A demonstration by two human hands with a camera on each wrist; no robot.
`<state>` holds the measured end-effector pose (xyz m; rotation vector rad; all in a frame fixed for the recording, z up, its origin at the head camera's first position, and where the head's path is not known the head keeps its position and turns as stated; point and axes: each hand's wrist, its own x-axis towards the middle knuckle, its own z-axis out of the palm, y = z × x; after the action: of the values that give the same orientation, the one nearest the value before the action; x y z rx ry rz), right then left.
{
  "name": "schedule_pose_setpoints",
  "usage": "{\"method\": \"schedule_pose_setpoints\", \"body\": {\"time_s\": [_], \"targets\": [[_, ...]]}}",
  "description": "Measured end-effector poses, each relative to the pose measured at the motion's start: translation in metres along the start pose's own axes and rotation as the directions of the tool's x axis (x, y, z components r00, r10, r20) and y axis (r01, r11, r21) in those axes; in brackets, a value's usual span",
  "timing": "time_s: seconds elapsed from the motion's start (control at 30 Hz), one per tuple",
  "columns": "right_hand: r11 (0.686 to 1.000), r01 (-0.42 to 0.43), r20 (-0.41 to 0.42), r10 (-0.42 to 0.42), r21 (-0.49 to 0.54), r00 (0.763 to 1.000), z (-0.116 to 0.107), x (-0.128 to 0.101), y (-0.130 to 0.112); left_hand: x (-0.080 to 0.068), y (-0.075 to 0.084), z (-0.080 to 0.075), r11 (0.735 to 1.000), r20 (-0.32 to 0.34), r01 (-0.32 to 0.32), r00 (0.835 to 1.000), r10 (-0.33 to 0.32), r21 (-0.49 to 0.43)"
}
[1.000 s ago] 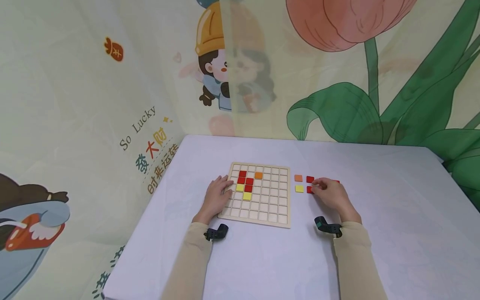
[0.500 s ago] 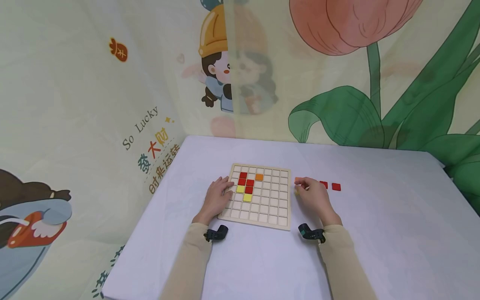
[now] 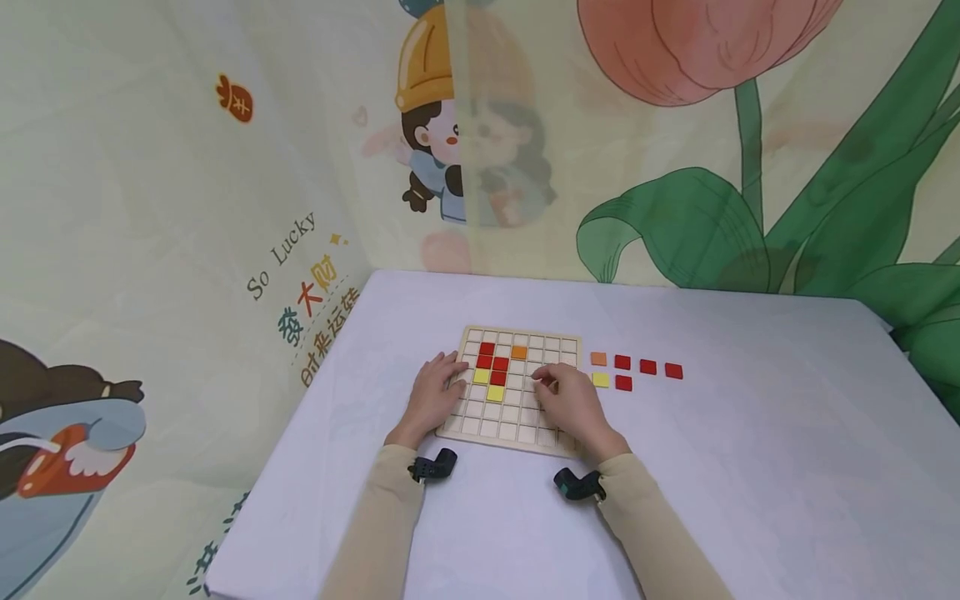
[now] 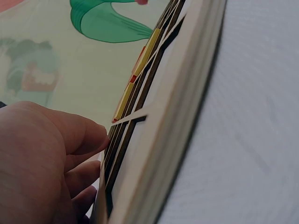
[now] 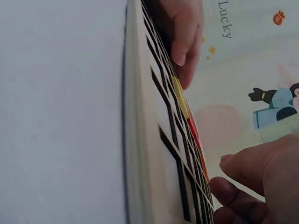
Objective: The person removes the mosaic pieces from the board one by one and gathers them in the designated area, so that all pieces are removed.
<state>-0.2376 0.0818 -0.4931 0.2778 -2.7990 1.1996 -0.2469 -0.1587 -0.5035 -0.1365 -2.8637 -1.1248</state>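
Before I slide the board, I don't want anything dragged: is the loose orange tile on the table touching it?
Apart. The head view shows a strip of white table between the loose orange tile and the board.

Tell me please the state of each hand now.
Left hand: open, resting on the board.
Right hand: half-curled above the board; cannot tell whether it holds anything.

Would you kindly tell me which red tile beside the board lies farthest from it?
The rightmost red tile; the other three there lie nearer the board.
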Motion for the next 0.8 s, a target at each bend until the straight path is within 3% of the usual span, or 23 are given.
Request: {"method": "schedule_pose_setpoints", "body": {"time_s": [0.27, 0.47, 0.8], "targets": [[0.998, 0.056, -0.044, -0.057, -0.019, 0.997, 0.021, -0.004, -0.011, 0.002, 0.005, -0.001, 1.000, 0.003, -0.006, 1.000, 0.006, 0.006], [0.991, 0.125, -0.049, -0.127, -0.052, 0.991, 0.029, -0.007, -0.019, 0.002, 0.006, -0.001, 1.000, 0.007, -0.009, 1.000, 0.008, 0.015], [0.976, 0.166, -0.047, -0.174, -0.143, 0.984, 0.047, -0.007, -0.024, 0.000, 0.003, 0.000, 1.000, 0.010, 0.006, 1.000, -0.006, 0.026]]}}
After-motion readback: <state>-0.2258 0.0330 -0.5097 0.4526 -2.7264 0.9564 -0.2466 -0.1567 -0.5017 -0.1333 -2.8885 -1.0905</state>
